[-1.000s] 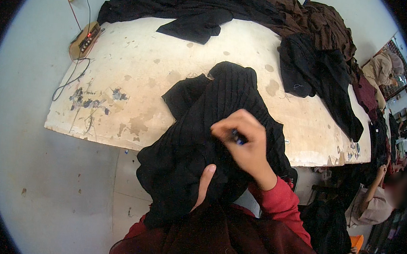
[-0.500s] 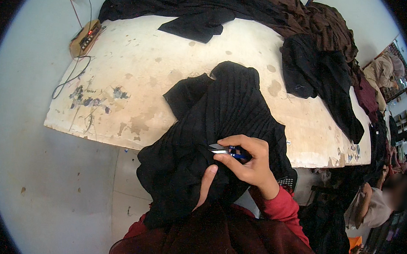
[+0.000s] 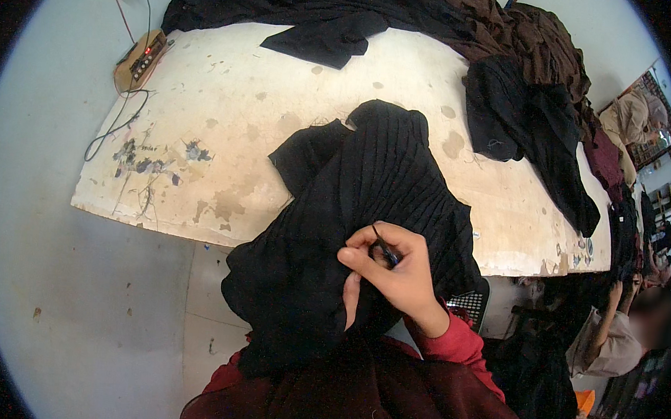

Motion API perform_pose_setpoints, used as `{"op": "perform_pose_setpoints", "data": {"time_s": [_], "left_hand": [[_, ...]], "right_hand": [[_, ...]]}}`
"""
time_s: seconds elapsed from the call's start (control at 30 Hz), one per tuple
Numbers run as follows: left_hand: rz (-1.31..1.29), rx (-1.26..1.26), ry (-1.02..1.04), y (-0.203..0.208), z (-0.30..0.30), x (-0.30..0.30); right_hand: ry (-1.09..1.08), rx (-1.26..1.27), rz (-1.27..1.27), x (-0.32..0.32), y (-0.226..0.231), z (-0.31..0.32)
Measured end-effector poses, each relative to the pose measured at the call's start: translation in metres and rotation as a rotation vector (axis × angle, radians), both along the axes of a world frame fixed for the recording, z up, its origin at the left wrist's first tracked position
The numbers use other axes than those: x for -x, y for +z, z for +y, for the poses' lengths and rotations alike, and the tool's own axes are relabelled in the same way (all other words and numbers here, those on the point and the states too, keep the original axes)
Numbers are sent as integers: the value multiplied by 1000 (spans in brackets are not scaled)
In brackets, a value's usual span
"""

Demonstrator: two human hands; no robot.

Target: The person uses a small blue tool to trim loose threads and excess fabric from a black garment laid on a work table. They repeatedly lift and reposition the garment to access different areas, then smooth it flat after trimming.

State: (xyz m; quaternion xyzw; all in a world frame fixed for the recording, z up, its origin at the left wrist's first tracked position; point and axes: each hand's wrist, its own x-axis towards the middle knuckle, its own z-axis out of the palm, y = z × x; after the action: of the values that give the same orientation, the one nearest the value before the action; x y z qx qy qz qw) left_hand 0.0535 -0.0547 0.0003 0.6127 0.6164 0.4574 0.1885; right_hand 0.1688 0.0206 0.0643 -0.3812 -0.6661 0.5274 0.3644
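A black pleated garment [image 3: 290, 264] lies over the table's front edge and hangs down toward my lap. My left hand [image 3: 351, 299] grips it from below; only the thumb shows, and the cloth hides the other fingers. Against that thumb, my right hand [image 3: 393, 267] has its thumb and forefinger pinched together at the cloth. Inside the curled right palm sits a pair of thread snips [image 3: 383, 249], mostly covered by the fingers. Whether a thread or a bit of cloth is between the right fingertips is too small to tell.
The worn pale table [image 3: 224, 141] carries heaped black cloth [image 3: 302, 8] and brown cloth [image 3: 530, 37] at the back, plus a black garment [image 3: 536, 130] at right. A small electrical box [image 3: 141, 59] with cables sits at far left. Another person [image 3: 612, 334] works at right.
The snips' blades, pointing at the cloth before, are now tucked back into my right palm. My right thumb and forefinger have closed in a pinch beside my left thumb, which shifted slightly right.
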Motion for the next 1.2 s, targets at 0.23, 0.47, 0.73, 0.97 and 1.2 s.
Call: {"op": "perform_pose_setpoints", "data": {"time_s": [0.23, 0.47, 0.73, 0.97, 1.2], "left_hand": [[-97, 72, 25, -2, 0, -3], [-70, -56, 47, 1, -2, -5], [-39, -6, 71, -2, -6, -4], [-200, 58, 56, 1, -2, -10], [-87, -62, -25, 5, -4, 1]], "right_hand": [[305, 757, 515, -4, -20, 17], [55, 269, 266, -12, -10, 12], [55, 110, 46, -19, 1, 7], [59, 402, 122, -3, 2, 16], [315, 711, 510, -15, -22, 22]]}}
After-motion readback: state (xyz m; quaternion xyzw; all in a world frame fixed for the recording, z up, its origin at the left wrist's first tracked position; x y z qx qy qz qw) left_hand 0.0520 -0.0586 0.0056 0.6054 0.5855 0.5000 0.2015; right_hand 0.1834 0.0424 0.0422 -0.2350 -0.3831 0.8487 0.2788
